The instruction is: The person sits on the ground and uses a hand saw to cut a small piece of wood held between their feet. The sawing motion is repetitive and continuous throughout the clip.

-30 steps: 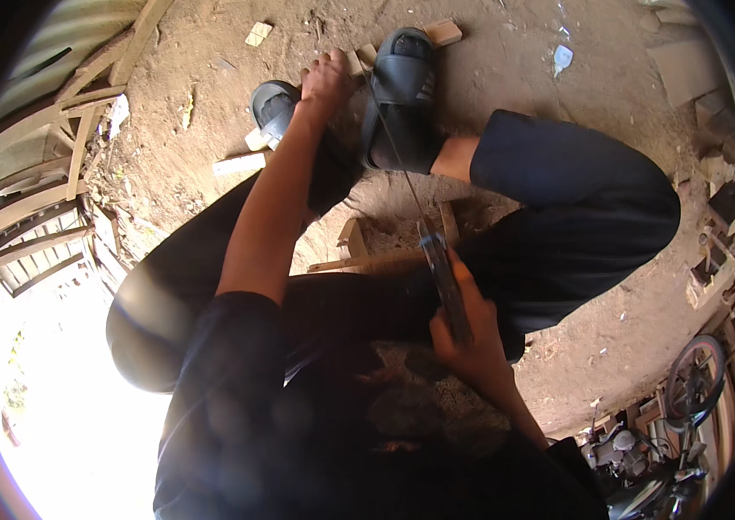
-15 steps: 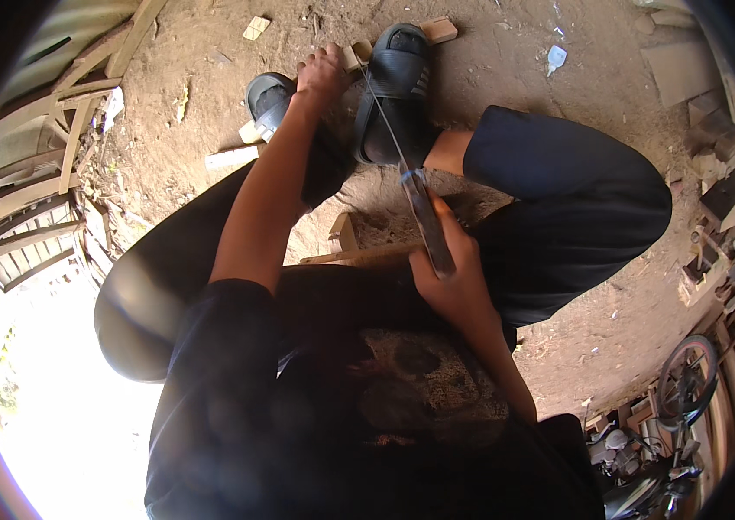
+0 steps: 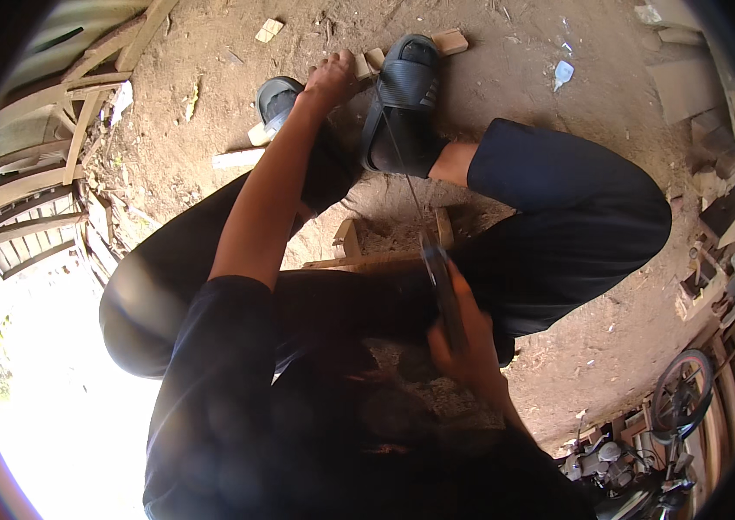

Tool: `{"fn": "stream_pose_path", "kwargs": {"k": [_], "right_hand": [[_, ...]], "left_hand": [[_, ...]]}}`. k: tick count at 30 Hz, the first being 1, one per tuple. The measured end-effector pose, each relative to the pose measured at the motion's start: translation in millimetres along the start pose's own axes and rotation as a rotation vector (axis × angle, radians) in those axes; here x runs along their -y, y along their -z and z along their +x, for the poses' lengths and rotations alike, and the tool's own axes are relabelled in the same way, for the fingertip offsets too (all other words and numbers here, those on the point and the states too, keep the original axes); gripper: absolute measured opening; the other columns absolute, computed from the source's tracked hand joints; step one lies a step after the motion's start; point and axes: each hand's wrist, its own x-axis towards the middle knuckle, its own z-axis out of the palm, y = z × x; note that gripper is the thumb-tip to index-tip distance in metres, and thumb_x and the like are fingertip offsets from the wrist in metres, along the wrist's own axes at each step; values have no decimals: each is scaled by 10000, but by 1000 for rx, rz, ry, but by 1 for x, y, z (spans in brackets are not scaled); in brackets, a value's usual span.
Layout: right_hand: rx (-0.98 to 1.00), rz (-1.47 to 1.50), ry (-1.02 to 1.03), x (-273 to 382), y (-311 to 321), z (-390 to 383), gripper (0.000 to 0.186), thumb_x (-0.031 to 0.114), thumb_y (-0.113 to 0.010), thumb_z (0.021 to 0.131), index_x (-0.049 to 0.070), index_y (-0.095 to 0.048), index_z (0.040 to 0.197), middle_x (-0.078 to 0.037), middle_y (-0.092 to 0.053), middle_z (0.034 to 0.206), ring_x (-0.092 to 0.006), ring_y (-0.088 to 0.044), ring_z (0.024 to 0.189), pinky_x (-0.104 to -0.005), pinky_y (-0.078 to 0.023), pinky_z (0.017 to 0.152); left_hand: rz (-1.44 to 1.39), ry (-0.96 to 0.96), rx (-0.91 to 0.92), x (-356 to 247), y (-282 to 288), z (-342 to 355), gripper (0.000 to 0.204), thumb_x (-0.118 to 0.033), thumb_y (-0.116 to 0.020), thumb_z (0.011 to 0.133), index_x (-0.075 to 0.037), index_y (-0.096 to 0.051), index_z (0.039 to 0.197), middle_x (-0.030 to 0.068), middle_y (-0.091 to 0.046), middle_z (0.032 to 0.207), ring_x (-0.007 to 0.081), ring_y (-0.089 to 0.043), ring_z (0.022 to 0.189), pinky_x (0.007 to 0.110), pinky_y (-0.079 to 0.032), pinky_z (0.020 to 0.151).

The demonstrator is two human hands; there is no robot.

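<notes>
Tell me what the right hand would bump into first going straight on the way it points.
Probably the right black slide sandal, toward which the handsaw in the right hand points. Depth is unclear; a short wooden upright near that line might come first.

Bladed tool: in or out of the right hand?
In: the right hand wraps round the bladed tool's dark handle; the thin blade extends toward the wood.

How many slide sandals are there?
2. The left slide sandal sits left of the left hand, partly hidden by the left forearm. The right slide sandal is right of that hand, partly crossed by the long thin blade.
</notes>
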Motion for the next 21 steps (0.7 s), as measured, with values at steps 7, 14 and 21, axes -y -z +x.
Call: {"fn": "stream_pose_path", "kwargs": {"k": [7,14,21], "right_hand": [[-58,56,80,-18,-3,53,577,-23,-480,740,-57,-430,1313,-192,-617,926,-280,-633,819,-316,-482,755],[11,-100,9,6,2,4,654,12,-498,746,-48,-339,1377,-246,-635,952,-360,-675,766,-376,-516,681],[-39,-213,169,-1,9,20,647,-6,-475,736,-33,-359,1372,-238,-630,927,-274,-670,792,-358,-501,687]], "left_hand": [[-58,33,-3,2,-10,2,375,-244,-500,852,-12,-431,1139,242,-552,1171,413,-540,1114,552,-411,931],[26,20,-60,-6,-7,-3,517,-398,-586,837,-1,-430,1128,230,-549,1177,421,-539,1105,557,-421,905],[18,58,-67,-12,-3,3,358,-190,-564,822,-21,-466,1121,206,-559,1162,375,-549,1099,514,-427,904]]}}
